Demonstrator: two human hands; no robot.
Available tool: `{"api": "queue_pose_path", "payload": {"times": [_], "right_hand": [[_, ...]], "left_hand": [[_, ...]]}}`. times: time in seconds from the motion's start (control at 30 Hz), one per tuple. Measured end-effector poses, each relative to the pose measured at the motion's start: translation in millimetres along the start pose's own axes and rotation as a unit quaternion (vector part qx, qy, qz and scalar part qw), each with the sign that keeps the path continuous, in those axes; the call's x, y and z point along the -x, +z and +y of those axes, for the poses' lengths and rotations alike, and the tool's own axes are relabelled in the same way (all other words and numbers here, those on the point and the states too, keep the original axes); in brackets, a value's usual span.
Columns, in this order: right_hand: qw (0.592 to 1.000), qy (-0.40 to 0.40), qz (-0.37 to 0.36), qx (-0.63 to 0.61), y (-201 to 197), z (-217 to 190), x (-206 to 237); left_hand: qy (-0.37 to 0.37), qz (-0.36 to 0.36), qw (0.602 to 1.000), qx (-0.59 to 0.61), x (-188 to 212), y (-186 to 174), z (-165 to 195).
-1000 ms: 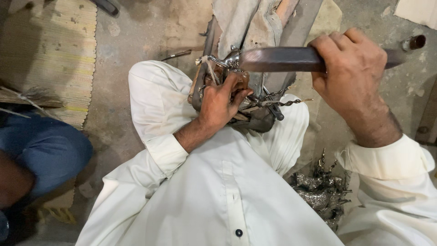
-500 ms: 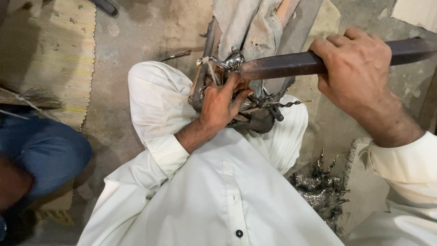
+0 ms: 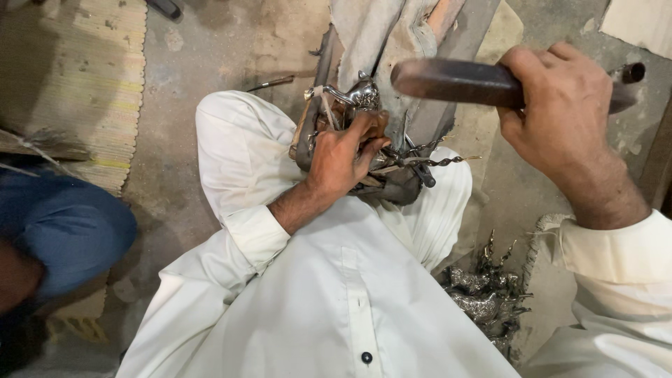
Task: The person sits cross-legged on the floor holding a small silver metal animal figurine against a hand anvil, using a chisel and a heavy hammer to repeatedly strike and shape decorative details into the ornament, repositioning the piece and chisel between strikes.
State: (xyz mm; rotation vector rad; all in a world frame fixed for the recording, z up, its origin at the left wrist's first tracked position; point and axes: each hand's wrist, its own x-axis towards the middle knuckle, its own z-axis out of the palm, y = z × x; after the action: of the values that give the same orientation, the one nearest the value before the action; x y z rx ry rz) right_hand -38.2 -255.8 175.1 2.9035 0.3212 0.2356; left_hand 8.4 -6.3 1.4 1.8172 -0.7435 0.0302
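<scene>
The left hand (image 3: 343, 157) is closed around a small shiny silver metal casting (image 3: 357, 94) with thin curved prongs, pressing it against a worn, upright wood-and-metal stand (image 3: 392, 42) that rises between the person's knees. The casting sits at the top of the fingers, just above the thumb, with a twisted metal rod (image 3: 434, 162) sticking out to the right below it. The right hand (image 3: 560, 112) is clenched in a fist around a long, dark, flat metal file (image 3: 455, 80) (its blunt end hangs just right of the casting, not touching it), and the tool's far tip shows beyond the knuckles. By the right knee, on the bare concrete floor (image 3: 203, 63), lies a heap of similar silvery castings (image 3: 486, 294). A woven straw mat (image 3: 77, 84) covers the floor on the left, beside another person's blue-clad knee (image 3: 66, 231).
</scene>
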Motion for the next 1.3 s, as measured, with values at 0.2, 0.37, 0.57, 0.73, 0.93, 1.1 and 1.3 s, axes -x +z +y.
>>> {"api": "queue_pose_path", "payload": {"times": [0.2,0.37,0.57,0.73,0.93,1.1,1.3], "right_hand": [[0.999,0.025,0.008,-0.026,5,2,3],[0.999,0.018,0.016,0.026,11,7,6],[0.99,0.009,-0.094,0.105,18,7,6],[0.996,0.036,-0.079,0.022,20,14,18],[0.993,0.081,-0.05,-0.072,41,11,30],[0.986,0.086,0.064,-0.128,40,3,27],[0.997,0.045,0.045,-0.041,33,-1,25]], "left_hand": [[-0.045,-0.025,0.999,0.002,-1,-2,2],[0.004,-0.014,0.999,0.029,-4,-1,2],[-0.055,-0.024,0.997,0.056,-8,-4,4],[0.002,-0.035,0.994,0.099,-10,-11,1],[0.022,-0.065,0.997,0.029,-9,-9,-2],[0.024,-0.056,0.998,-0.001,-5,-8,-5],[0.028,-0.053,0.998,-0.001,-4,-6,-5]]}}
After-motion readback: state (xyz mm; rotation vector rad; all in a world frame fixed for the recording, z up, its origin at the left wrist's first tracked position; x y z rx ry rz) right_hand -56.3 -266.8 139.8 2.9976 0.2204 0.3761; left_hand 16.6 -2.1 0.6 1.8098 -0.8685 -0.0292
